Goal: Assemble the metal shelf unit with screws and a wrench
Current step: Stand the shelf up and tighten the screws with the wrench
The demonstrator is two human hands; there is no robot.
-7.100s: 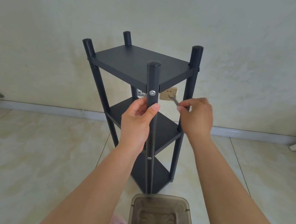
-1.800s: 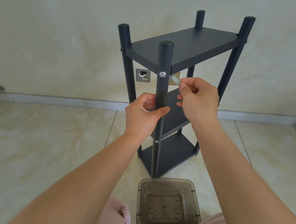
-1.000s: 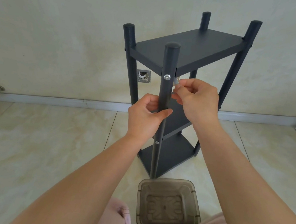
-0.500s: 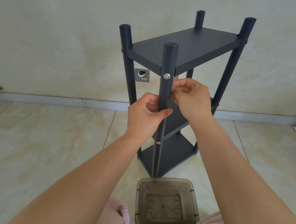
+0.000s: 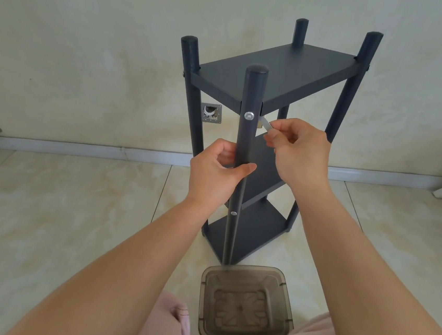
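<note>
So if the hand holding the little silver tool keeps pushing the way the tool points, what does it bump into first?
Probably the front post. The right hand pinches the wrench, which points up-left toward the screw under the top shelf. Depth is unclear, so it might slip behind the post.

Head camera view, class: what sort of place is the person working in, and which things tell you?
Probably a room in a home: a tiled floor, a plain plastered wall with a skirting board, and a wall socket.
</note>
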